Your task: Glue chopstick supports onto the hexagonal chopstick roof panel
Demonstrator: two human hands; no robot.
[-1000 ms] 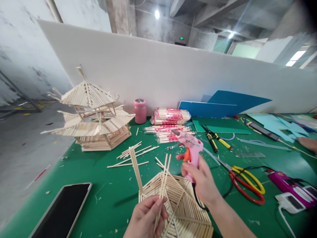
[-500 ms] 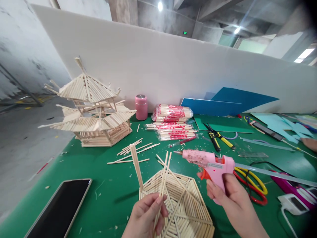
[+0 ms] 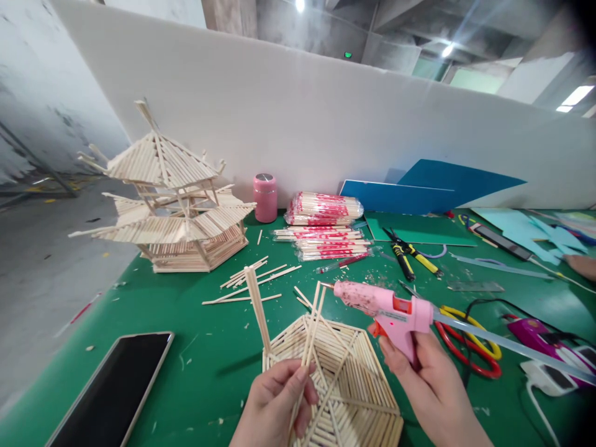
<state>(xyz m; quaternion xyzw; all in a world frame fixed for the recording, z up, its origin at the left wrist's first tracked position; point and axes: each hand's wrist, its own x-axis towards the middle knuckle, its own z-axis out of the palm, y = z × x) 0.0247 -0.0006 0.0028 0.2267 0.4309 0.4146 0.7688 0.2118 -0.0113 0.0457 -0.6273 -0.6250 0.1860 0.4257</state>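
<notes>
My left hand [image 3: 282,400] pinches two thin wooden sticks [image 3: 315,323], which stand up nearly side by side. Around the handle of a pink glue gun [image 3: 372,301] my right hand [image 3: 426,379] is closed. The gun's nozzle is at the upper ends of the sticks; whether it touches them I cannot tell. Below the hands lies a polygonal panel of wooden sticks [image 3: 372,372], with an upright bundle of sticks [image 3: 257,307] at its left corner. A clear glue stick [image 3: 493,338] extends from the back of the gun.
A pagoda model [image 3: 172,217] stands back left, beside a pink canister [image 3: 265,198]. Wrapped chopsticks [image 3: 326,211] lie at the back, pliers [image 3: 412,254] right of them. A phone [image 3: 114,391] lies front left, loose sticks [image 3: 254,285] mid-table. Another person's hand [image 3: 582,267] shows far right.
The glue gun in my right hand has moved left, bringing its nozzle to the stick tops. My left hand still holds the sticks, and the view has shifted slightly.
</notes>
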